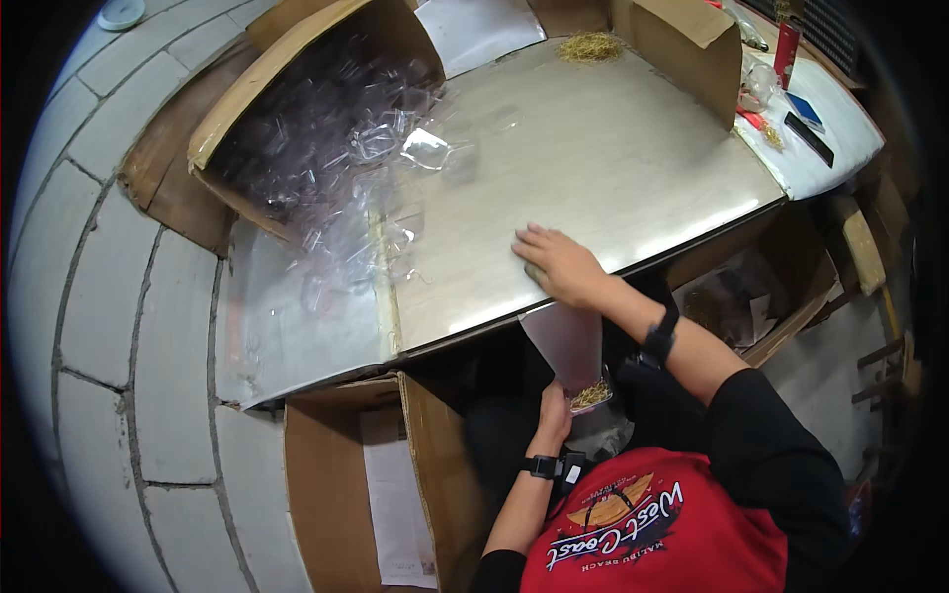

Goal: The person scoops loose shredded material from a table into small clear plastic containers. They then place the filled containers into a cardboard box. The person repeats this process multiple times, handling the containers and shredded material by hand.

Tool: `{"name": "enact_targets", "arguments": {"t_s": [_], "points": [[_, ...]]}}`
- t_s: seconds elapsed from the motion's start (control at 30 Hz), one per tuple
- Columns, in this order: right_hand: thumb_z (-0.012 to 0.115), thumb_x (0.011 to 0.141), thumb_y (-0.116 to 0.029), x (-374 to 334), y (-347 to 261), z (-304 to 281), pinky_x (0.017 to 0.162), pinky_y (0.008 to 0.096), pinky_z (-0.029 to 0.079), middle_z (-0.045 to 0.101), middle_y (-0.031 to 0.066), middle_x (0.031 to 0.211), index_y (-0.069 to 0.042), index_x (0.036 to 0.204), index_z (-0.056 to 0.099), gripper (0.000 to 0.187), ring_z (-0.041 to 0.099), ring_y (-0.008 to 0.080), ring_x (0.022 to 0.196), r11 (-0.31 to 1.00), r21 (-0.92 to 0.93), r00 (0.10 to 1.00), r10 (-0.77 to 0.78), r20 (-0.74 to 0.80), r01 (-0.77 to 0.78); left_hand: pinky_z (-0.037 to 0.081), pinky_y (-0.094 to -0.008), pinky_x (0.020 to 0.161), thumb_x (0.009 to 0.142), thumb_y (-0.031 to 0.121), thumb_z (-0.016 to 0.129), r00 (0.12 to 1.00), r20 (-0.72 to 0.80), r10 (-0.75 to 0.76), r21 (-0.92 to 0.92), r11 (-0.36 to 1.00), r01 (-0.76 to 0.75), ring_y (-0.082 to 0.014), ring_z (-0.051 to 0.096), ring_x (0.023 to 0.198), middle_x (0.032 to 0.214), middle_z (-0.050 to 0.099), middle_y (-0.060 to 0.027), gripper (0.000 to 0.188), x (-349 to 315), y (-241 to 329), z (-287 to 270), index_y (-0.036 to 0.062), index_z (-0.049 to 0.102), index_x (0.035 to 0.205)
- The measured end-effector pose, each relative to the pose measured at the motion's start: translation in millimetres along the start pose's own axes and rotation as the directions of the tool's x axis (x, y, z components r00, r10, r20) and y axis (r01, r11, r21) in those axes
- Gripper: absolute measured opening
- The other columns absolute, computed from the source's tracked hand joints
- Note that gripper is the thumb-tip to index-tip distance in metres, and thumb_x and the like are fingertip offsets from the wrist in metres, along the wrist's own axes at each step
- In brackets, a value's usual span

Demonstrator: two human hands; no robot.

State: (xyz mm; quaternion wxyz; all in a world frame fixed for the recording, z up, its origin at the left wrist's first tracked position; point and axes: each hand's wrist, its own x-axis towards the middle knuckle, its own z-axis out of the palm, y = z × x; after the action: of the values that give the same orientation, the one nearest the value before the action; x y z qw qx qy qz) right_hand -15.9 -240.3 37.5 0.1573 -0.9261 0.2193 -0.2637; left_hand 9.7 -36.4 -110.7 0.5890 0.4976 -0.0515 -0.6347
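A clear plastic bag (571,346) hangs just below the near edge of the surface (593,168), its mouth up against that edge and a small heap of thin golden pieces (591,394) gathered in its bottom. The left hand (554,410) grips the lower part of the bag from the side, fingers closed around the plastic just beside the golden heap. The right hand (559,265) lies flat on the surface at the near edge, directly above the bag, palm down and fingers spread toward the left, grasping nothing that can be seen; whether any small pieces lie under it cannot be told. Each wrist carries a dark band. At the far end of the surface, well apart from both hands, sits a second loose pile of golden pieces (590,46). To the left, a big open cardboard box (297,89) is tipped toward the surface, and clear plastic packaging (376,168) spills out of it across the left part of the surface and over a plastic sheet. Another open cardboard carton (341,484) stands on the tiled floor (129,326) below the near edge, left of the left forearm. At the far right, a white side surface (840,128) holds a few small items, among them a blue card and a dark flat strip.
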Motion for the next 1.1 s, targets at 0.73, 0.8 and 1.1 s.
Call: {"name": "enact_targets", "arguments": {"t_s": [0.73,0.8,1.1], "points": [[0.063,0.077,-0.006,-182.0,-49.6,-42.5,0.089,0.0401,0.048,0.059,0.0192,0.114,0.002,0.116,0.055,0.04,0.057,0.0348,0.106,0.905,0.415,0.952,-0.035,0.305,-0.099,0.056,-0.0296,0.061,0.098,0.037,0.043,0.988,0.144,-0.048,-0.006,0.999,0.049,-0.018,0.066,0.08,0.095,0.065,-0.0111,0.041,-58.6,10.6,-15.1,-0.0001,0.058,0.106],[0.067,0.075,-0.012,-176.4,-62.9,-39.1,0.099,0.0412,0.042,0.052,0.0183,0.126,-0.002,0.125,0.049,0.054,0.05,0.0335,0.118,0.915,0.403,0.938,-0.11,0.328,-0.034,0.057,-0.0322,0.071,0.098,0.033,0.044,0.991,0.131,0.001,-0.019,1.0,0.001,-0.0182,0.065,0.083,0.095,0.064,-0.0103,0.037,-71.1,24.4,-7.5,-0.0001,0.057,0.107],[0.066,0.072,-0.007,-162.3,-71.1,-27.9,0.104,0.0419,0.039,0.053,0.0133,0.128,-0.004,0.121,0.055,0.05,0.049,0.0284,0.122,0.915,0.306,0.922,-0.332,0.2,0.264,0.057,-0.0284,0.05,0.099,0.041,0.037,0.984,0.054,0.171,-0.017,0.985,-0.17,-0.0158,0.066,0.075,0.094,0.064,-0.0091,0.045,-100.1,55.6,24.8,0.0017,0.054,0.112]]}}
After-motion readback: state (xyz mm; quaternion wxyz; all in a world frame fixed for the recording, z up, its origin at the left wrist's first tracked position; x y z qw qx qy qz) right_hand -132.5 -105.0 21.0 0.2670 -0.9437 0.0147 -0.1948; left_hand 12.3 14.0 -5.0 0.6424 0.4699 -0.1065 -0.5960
